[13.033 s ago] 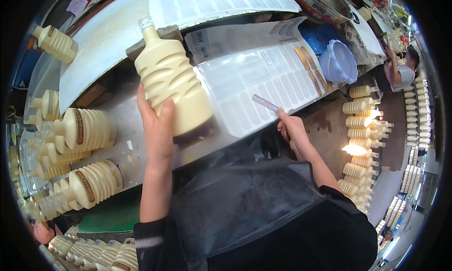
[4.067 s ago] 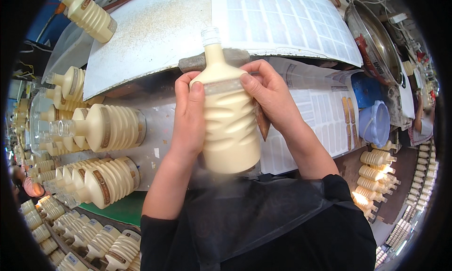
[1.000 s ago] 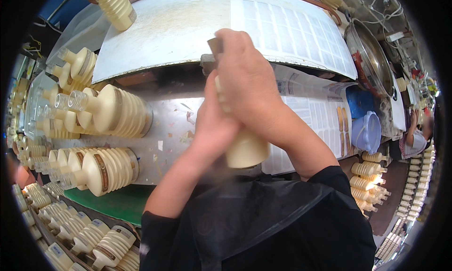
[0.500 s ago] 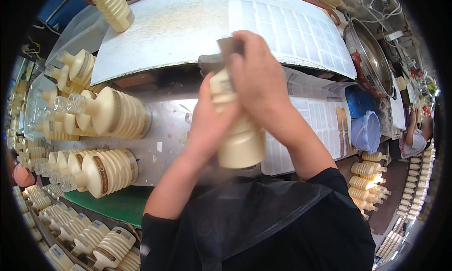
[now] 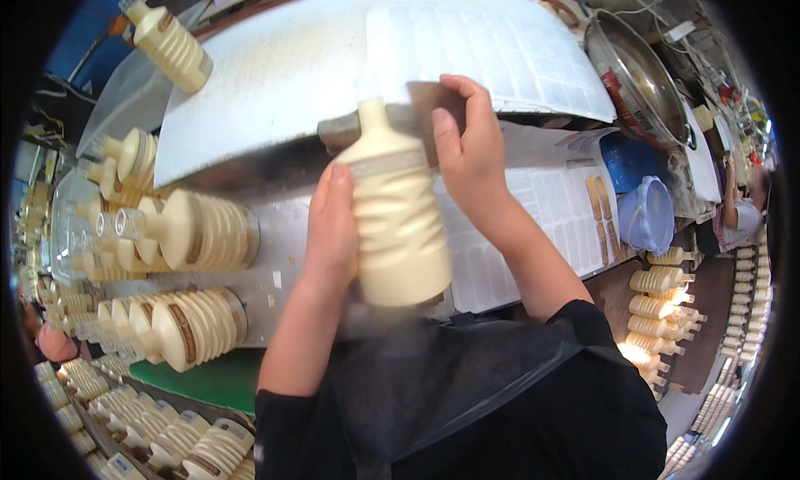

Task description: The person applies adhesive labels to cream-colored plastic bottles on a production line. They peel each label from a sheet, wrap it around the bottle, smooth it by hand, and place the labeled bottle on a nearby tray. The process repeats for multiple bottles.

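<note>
One side of the cream bottle [image 5: 400,247] sits in the grasp of my left hand [image 5: 332,230], over the bench [image 5: 279,230] near its front edge; my right hand [image 5: 472,151] pinches a flat brown piece [image 5: 435,105] beside the bottle's shoulder. From afar, I judge this one-sided hold could let it twist, and a tilted piece could crease the band [image 5: 388,163]. The bottle looks ridged, slim-necked, slightly blurred
</note>
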`<state>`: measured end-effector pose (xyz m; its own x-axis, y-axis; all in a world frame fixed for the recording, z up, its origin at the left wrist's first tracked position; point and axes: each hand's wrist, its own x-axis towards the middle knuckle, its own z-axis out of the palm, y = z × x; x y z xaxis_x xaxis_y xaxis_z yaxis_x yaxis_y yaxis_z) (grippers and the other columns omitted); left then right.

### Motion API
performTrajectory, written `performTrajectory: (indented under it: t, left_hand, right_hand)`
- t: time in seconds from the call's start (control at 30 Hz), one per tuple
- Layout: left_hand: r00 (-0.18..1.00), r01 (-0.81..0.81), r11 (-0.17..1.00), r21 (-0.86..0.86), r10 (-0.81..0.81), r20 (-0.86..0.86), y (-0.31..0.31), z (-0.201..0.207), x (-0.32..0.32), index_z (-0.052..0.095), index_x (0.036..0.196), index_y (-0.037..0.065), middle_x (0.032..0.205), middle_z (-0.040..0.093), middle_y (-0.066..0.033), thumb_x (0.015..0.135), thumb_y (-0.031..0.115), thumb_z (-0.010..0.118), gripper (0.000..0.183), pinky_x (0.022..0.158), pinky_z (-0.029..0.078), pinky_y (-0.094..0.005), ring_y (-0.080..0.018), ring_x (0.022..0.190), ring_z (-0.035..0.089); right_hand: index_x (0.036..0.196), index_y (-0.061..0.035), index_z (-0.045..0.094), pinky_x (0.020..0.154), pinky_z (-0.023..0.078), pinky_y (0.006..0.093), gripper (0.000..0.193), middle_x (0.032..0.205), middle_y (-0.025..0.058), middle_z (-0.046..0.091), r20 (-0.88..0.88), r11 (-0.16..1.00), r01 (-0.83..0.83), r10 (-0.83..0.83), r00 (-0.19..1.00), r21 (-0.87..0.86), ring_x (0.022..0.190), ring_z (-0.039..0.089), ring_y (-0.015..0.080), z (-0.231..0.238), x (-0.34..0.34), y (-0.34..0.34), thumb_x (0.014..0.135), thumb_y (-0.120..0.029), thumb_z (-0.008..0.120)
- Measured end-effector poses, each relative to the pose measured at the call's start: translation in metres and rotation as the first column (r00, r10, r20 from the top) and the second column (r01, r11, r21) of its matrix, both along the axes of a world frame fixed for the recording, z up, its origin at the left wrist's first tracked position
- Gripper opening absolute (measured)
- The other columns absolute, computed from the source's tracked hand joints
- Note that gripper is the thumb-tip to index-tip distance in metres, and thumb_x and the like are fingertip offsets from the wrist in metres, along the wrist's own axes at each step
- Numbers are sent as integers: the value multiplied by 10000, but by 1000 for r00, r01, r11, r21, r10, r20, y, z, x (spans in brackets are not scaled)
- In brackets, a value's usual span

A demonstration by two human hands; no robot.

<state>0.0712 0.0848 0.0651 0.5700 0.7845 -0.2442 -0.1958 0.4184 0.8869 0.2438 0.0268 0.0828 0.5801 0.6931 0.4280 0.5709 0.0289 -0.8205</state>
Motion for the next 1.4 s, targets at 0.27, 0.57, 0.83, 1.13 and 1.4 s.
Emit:
performTrajectory:
  t: [0.27,0.57,0.83,1.13,1.4]
  left_hand:
    - [999,-41,999,8,41,-31,0,2,1,458,1467,-29,1404,564,-159,1127,297,376,478,1065,470,-366,-222,1259,575]
    - [903,236,643,728,131,-408,-30,-3,-22,246,1605,18,1615,290,-257,915,403,704,913,1187,319,-460,-396,1474,349]
    - [930,177,726,665,98,-354,-33,-7,-19,171,1638,36,1579,308,-275,818,227,711,1000,1193,315,-480,-422,1441,366]
    - [948,166,774,611,45,-316,-31,-17,-24,99,1640,7,1561,339,-265,838,248,719,1042,1165,365,-446,-362,1393,433]
    - [974,100,849,519,23,-226,-33,-18,-20,94,1635,-6,1534,371,-254,825,211,730,1052,1142,405,-429,-331,1373,467]
  right_hand:
    - [1214,-12,503,752,546,471,294,1042,232,577,405,997,-39,62,912,-65,867,646,397,28,-54,35,927,-60,546]
    - [1066,-1,534,631,556,425,212,924,186,581,564,998,33,6,826,-58,755,660,319,28,-62,45,881,-80,600]
    - [1372,-19,455,995,476,469,402,1303,250,557,25,999,46,-45,999,-29,1146,591,418,-8,-11,-2,986,-95,539]
    - [1331,8,489,999,476,458,352,1278,248,575,-40,979,-42,51,998,200,1152,597,406,-11,-7,0,998,-96,535]
    - [1346,8,480,999,479,450,364,1296,248,570,48,995,-1,-4,999,101,1165,603,389,0,1,-3,1005,-104,543]
